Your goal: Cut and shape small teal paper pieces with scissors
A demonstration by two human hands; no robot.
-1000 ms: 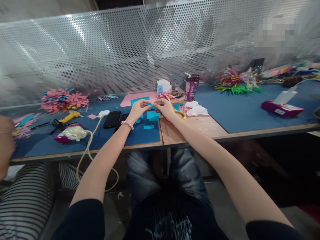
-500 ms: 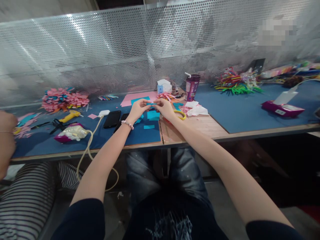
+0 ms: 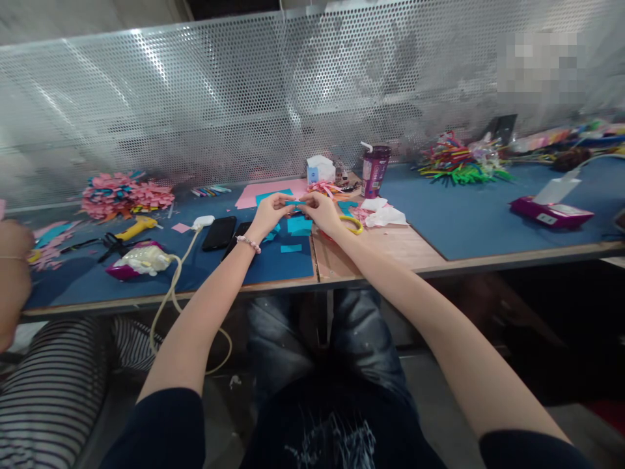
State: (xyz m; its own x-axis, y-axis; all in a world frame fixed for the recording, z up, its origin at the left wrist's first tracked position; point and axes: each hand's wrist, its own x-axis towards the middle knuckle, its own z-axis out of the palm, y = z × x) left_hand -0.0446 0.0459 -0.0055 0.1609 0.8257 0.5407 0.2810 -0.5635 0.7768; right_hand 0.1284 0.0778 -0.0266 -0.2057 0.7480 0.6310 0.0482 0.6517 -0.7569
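Note:
Between my two hands is a small strip of blue paper [image 3: 295, 203], pinched at its left end by my left hand [image 3: 271, 212] and at its right end by my right hand [image 3: 319, 210]. Below the hands, blue paper pieces [image 3: 299, 226] and a small blue rectangle [image 3: 291, 248] lie on the blue mat [image 3: 283, 270]. Behind them rests a pink sheet [image 3: 247, 195] with a blue sheet on it. Yellow-handled scissors [image 3: 352, 225] lie beside my right wrist, partly hidden by it.
Two dark phones [image 3: 219, 233], a yellow glue gun [image 3: 137, 227] and a cable [image 3: 176, 273] are at left, near another person's arm [image 3: 13, 280]. A purple cup [image 3: 375, 172] and crumpled tissue [image 3: 388, 215] stand right. A perforated metal panel [image 3: 234, 98] borders the back.
My hands have barely moved and still hold the blue strip. At the far left, the other person's hand has shifted slightly, and a bit of pink now shows above it.

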